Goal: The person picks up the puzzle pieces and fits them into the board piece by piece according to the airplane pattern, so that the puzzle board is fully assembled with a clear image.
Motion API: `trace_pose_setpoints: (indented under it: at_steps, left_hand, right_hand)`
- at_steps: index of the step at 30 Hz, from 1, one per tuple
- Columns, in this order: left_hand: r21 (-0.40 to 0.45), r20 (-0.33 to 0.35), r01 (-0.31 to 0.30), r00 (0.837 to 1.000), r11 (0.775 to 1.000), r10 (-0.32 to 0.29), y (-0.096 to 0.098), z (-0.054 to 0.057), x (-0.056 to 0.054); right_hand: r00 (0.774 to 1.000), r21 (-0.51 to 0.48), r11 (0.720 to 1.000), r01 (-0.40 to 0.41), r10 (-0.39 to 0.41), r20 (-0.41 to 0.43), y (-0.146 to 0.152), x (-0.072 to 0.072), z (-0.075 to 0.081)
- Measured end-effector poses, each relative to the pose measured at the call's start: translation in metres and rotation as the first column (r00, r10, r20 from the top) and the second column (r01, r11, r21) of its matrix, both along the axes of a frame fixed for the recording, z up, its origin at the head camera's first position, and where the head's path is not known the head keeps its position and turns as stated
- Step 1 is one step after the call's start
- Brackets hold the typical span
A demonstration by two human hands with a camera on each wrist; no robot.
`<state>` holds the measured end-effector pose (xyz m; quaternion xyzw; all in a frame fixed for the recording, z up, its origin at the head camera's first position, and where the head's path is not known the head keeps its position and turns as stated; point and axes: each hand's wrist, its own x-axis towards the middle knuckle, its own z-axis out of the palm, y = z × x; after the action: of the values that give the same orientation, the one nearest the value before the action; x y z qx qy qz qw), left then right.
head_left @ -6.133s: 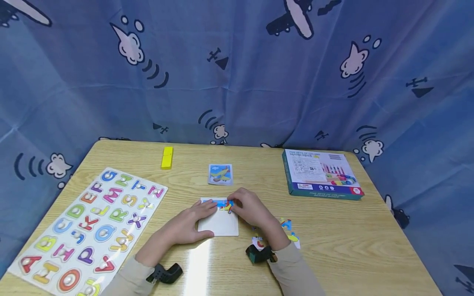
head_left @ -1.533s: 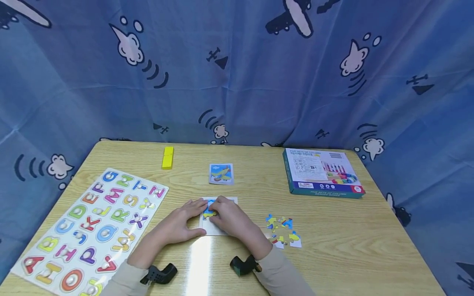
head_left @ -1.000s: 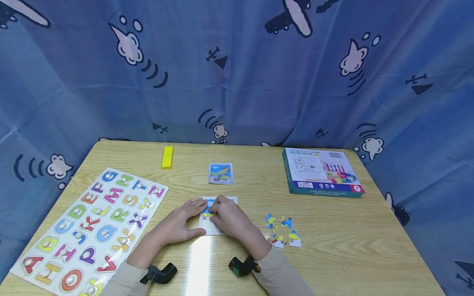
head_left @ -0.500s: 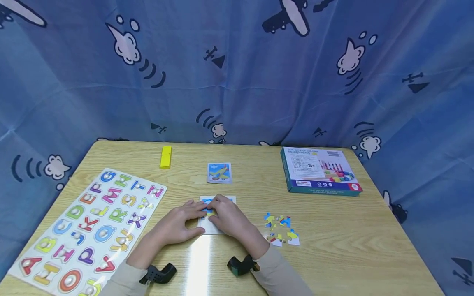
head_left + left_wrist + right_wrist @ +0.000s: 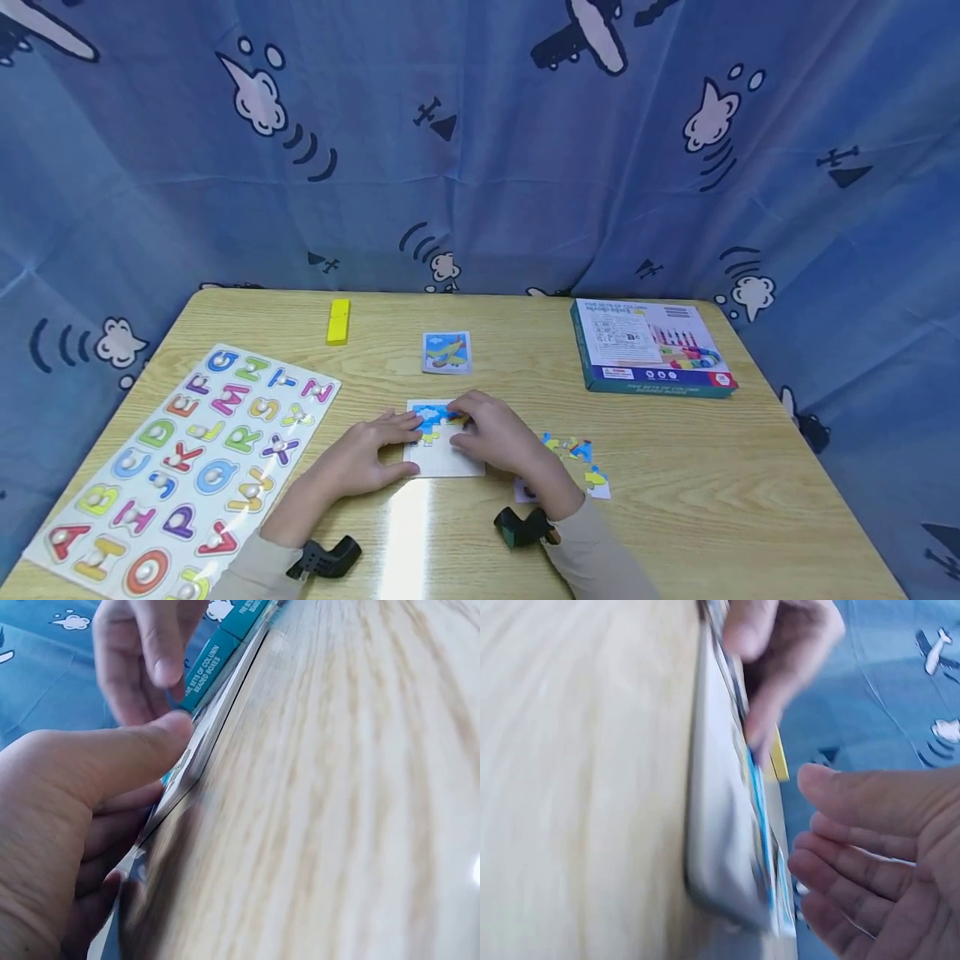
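Note:
A white puzzle tray (image 5: 442,462) lies on the table, with joined blue and yellow jigsaw pieces (image 5: 431,417) along its top and upper left. My left hand (image 5: 367,454) rests at the tray's left side, its fingers stretched over the upper left pieces and its thumb near the lower left edge. Over the tray's upper right is my right hand (image 5: 498,433), bent at the fingers and partly covering pieces there. In the right wrist view this right hand (image 5: 877,847) has thumb and fingers apart, with nothing between them. Loose jigsaw pieces (image 5: 581,451) lie right of the tray, partly behind the right forearm.
A picture card (image 5: 447,353) of a yellow aeroplane lies behind the tray. An alphabet board (image 5: 296,392) with knobbed letters covers the left side. A yellow block (image 5: 338,322) is at the back left, a teal-edged bead box (image 5: 652,346) at the back right.
My right hand has shifted right from the upper left pieces, uncovering them. Since the oldest frame, yellow pieces show lower at the left of the tray. The left hand has stayed nearly still.

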<state>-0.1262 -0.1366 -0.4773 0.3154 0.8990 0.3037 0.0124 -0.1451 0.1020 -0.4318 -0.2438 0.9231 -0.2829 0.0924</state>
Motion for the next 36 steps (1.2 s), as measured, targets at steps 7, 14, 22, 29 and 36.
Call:
trace_pose_setpoints:
  at_steps: [7, 14, 22, 29, 36]
  left_hand:
    - [-0.002, 0.021, -0.009, 1.0, 1.0, 0.009, 0.0, -0.001, 0.0]
    - [0.011, 0.032, 0.0, 0.999, 1.0, 0.0, -0.001, -0.002, 0.0]
    - [0.019, 0.044, -0.004, 0.999, 1.0, 0.003, -0.001, -0.001, 0.0]
    - [0.022, 0.052, -0.003, 0.999, 1.0, 0.002, -0.001, 0.0, 0.0]
    - [0.016, 0.046, -0.01, 0.999, 1.0, 0.009, -0.001, 0.0, 0.0]
  right_hand:
    - [0.997, -0.053, 0.996, 0.073, -0.071, 0.042, 0.049, 0.004, 0.001]
    - [0.993, -0.038, 0.993, 0.107, -0.105, 0.058, 0.094, 0.011, 0.002]
    - [0.992, 0.015, 0.997, 0.079, -0.08, 0.101, 0.124, 0.012, 0.001]
    - [0.985, 0.064, 0.993, 0.1, -0.108, 0.132, 0.132, 0.014, 0.005]
    - [0.992, 0.078, 0.993, 0.086, -0.093, 0.09, 0.133, 0.013, -0.001]
